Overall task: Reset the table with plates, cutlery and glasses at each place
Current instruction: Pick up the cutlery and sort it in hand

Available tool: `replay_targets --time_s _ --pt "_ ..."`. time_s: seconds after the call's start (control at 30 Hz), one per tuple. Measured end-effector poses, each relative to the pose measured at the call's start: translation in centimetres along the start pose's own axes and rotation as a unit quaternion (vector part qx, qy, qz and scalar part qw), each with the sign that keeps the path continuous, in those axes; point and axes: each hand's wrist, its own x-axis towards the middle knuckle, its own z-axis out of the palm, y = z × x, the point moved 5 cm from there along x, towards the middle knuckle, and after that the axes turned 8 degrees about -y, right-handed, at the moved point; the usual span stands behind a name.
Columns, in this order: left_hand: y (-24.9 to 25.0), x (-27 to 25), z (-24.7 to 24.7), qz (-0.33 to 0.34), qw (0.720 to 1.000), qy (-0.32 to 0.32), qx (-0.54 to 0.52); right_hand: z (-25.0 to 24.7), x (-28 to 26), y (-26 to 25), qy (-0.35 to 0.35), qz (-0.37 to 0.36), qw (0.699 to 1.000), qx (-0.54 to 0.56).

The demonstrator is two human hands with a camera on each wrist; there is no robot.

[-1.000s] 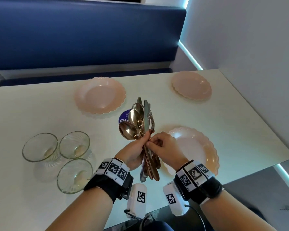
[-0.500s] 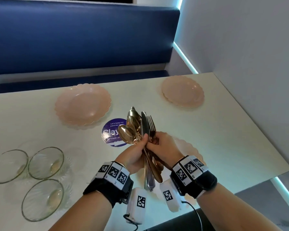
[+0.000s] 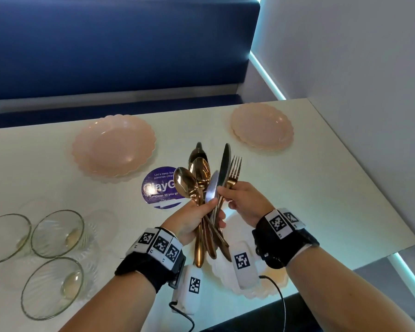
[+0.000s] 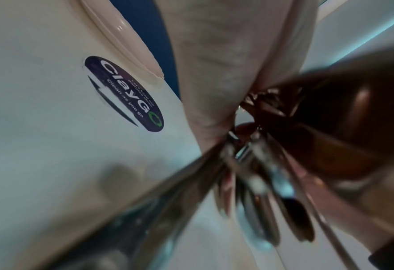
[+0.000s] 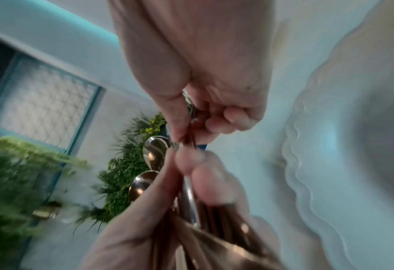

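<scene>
My left hand (image 3: 207, 213) grips a bundle of cutlery (image 3: 198, 180), copper spoons and silver knives, upright above the table. My right hand (image 3: 225, 191) pinches a dark knife (image 3: 224, 164) and a copper fork (image 3: 234, 167) at the bundle's right side, and they stand higher than the rest. In the right wrist view the right hand's fingertips (image 5: 184, 126) close on thin handles just above the left hand (image 5: 168, 219). Pink scalloped plates lie at the far left (image 3: 114, 146), the far right (image 3: 261, 125) and under my wrists (image 3: 268, 289). Three glasses (image 3: 56, 232) stand at the left.
A round purple sticker (image 3: 161, 185) lies on the white table (image 3: 321, 200) between the plates. A blue bench back (image 3: 118, 44) runs along the far side. A white wall (image 3: 357, 68) borders the table on the right, and its near edge is at my wrists.
My right hand has drawn the knife and fork up and a little right out of the bundle. Both hands rose slightly, and my view swung right, so the glasses sit further left.
</scene>
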Motion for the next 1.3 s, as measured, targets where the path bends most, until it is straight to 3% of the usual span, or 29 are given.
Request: replay_targets --time_s 0.13,0.23,0.3,0.4,0.53,0.63,0.93,1.07,1.3 --pt "-0.2 0.1 -0.2 0.005 0.999 0.033 0.002 0.4 0.1 1.0 -0.001 0.021 0.998 0.055" --pt "0.1 0.1 -0.1 0.018 0.998 0.062 0.009 -0.2 -0.4 1.2 0.114 0.038 0.99 -0.067" --pt "0.5 0.2 0.1 0.032 0.997 0.064 0.031 -0.5 -1.1 0.2 0.184 -0.012 0.969 -0.164" --pt "1.0 0.4 0.7 0.066 0.991 0.066 0.093 0.1 -1.3 -0.9 0.169 -0.053 0.965 -0.196" --pt "0.9 0.7 1.0 0.07 0.978 0.1 0.167 -0.3 -1.0 -1.1 0.139 0.008 0.976 -0.166" --pt "0.6 0.8 1.2 0.063 0.976 0.116 0.175 -0.7 -0.8 -1.0 0.117 0.044 0.981 -0.148" --pt "1.3 1.2 1.9 0.064 0.971 0.155 0.172 -1.0 -0.6 -1.3 0.097 0.059 0.989 -0.096" --pt "2.3 1.3 2.4 0.072 0.963 0.134 0.221 -1.5 -0.9 -0.9 0.084 0.038 0.996 -0.003" --pt "2.6 1.5 3.3 0.068 0.964 0.106 0.233 -2.3 -0.8 -0.8 0.104 0.017 0.994 0.005"
